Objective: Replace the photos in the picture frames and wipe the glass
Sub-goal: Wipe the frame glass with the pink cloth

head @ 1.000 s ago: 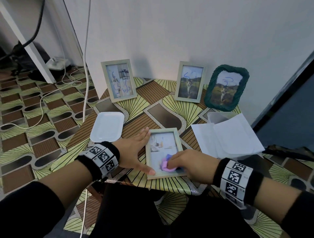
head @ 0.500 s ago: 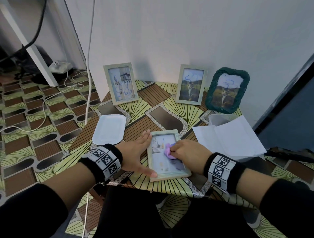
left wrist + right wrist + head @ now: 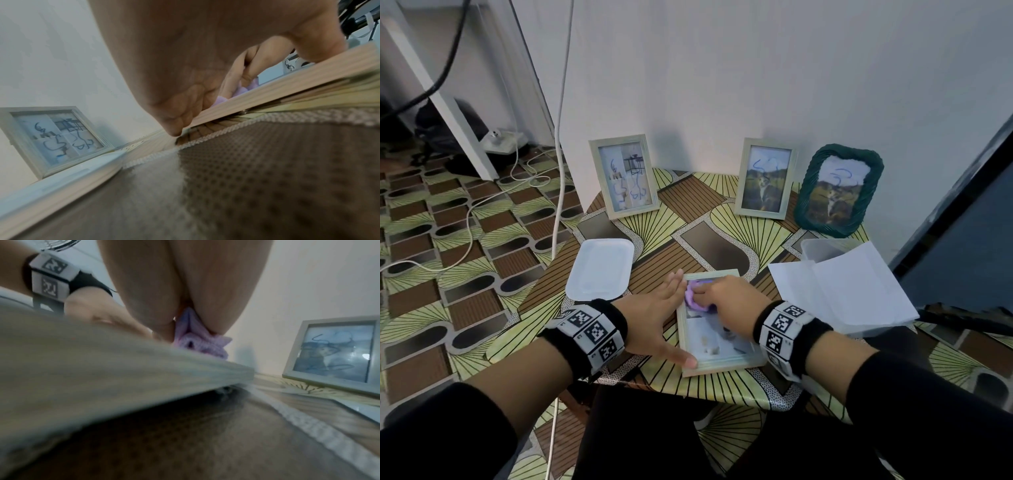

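Our right hand (image 3: pixel 726 301), clamped on the cloth (image 3: pixel 693 297), has moved to the frame (image 3: pixel 717 363)'s far end, left hand (image 3: pixel 654 320) flat bracing it: glass nearly wiped.

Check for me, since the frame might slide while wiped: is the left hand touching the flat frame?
Touching. In the left wrist view the left hand presses its fingertips and thumb against the flat frame edge, no gap.

no readable text, only coded square markers on wristbands (image 3: pixel 595 331)
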### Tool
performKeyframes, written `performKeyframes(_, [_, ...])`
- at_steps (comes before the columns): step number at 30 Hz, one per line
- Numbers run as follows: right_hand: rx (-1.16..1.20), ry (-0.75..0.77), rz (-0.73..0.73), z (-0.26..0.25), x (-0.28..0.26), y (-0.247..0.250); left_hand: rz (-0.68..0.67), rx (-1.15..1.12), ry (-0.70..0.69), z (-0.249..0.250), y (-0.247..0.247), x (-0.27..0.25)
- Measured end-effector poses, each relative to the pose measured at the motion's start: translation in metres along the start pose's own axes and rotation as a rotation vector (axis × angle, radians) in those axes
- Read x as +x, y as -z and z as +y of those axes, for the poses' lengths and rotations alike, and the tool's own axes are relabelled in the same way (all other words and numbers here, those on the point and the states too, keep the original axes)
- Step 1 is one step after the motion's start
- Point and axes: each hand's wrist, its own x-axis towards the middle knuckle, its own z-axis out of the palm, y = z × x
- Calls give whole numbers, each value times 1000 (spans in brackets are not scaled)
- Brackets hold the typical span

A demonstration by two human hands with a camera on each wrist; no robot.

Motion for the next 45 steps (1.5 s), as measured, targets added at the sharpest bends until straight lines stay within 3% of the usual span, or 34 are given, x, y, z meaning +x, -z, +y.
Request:
performKeyframes(4, [192,31,129,-8,-15,-8,-6,16,0,-1,1,-1])
performKeyframes(10, [360,162,159,-14,-48,-22,-9,26,0,-3,0,1])
performKeyframes(20, [420,83,134,-13,-75,-22,1,-9,1,-6,-3,2])
performKeyframes(22, [545,70,158,-14,-78,-24,13,-25,-1,-5,-3,1])
performKeyframes(26, [1075,-102,325,-11,-83,-26,104,-9,-12,2,-5,-5])
performKeyframes(30, [1168,-370,615,4,-85,-29,292,-7,-162,17,-15,-23])
performKeyframes(32, [1357,-503,684,10,-85,-35,404,-51,-244,29,-21,-32])
performKeyframes(35, [1695,-635,672,14,-84,-44,459,-134,-322,50,-25,-37])
performKeyframes(38, [1923,-666,655,13,-85,-48,453,-178,-351,71,-30,-35])
performKeyframes(45, [2086,-756,699,-2,-81,-47,587,-171,-122,98,-33,-13])
